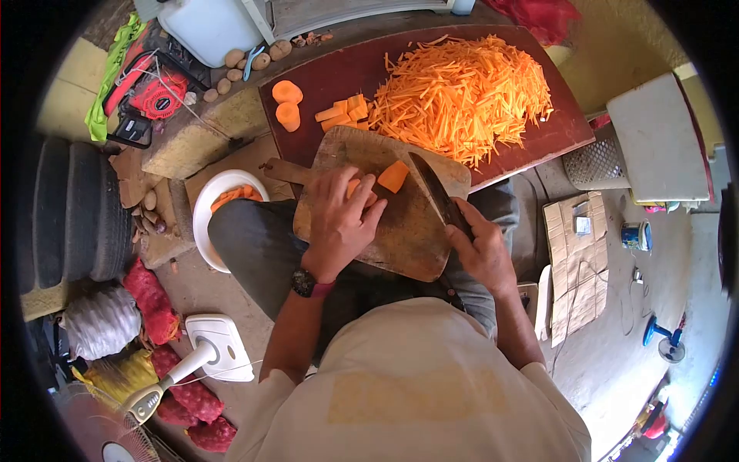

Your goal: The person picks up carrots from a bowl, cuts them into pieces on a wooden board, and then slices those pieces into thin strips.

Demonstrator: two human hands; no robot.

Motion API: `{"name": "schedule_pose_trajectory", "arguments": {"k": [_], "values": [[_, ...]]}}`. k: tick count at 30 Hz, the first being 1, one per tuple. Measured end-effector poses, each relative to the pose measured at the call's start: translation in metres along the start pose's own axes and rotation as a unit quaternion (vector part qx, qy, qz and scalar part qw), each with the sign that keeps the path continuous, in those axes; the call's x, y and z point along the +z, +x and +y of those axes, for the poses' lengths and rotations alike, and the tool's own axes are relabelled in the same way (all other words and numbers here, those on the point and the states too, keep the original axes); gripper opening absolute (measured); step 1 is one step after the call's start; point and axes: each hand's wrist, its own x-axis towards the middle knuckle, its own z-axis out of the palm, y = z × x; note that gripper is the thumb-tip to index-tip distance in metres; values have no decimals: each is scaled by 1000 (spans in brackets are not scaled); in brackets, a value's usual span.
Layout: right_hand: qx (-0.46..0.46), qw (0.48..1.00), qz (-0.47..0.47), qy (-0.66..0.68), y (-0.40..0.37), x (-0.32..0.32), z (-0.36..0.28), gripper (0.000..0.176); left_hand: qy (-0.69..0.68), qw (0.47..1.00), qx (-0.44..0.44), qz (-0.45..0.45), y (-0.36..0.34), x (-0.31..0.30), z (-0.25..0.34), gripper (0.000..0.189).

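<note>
A worn wooden cutting board (412, 239) rests across my lap, its handle pointing left. My left hand (340, 219) is on the board with its fingers curled over a carrot piece (353, 188), which is partly hidden beneath them. Another cut carrot chunk (394, 176) lies between that hand and the blade. In my right hand (486, 250) is the handle of a kitchen knife (433, 185); its dark blade slants up and left over the board's right half. Beyond the board, a large heap of carrot strips (469, 92) covers much of a dark red table (339, 65).
Carrot sticks (343, 112) and round-cut carrot pieces (288, 104) lie on the table's left part. A white basin (202, 223) with carrot pieces stands by my left knee. A fan base (219, 346) and red net sacks (152, 300) are at left, flattened cardboard (573, 262) at right.
</note>
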Motion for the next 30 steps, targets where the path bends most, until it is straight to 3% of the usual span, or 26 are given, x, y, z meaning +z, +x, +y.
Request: {"name": "schedule_pose_trajectory", "arguments": {"k": [7,14,20,26,30], "values": [[-105,992,-62,-20,-4,5,-27,50,-58,996,-67,7,-13,-13,-6,39],[-69,983,-162,-60,2,3,-64,51,-85,995,-42,-5,-9,-17,0,35],[-91,970,-169,-149,0,3,-76,50,-89,996,-30,-11,-18,-6,-8,38],[-83,977,-169,-105,4,3,-71,49,-88,996,-27,-20,-16,-4,-8,44],[-26,975,-201,-94,12,2,-81,50,-90,995,-40,-33,-14,-7,-7,44]]}}
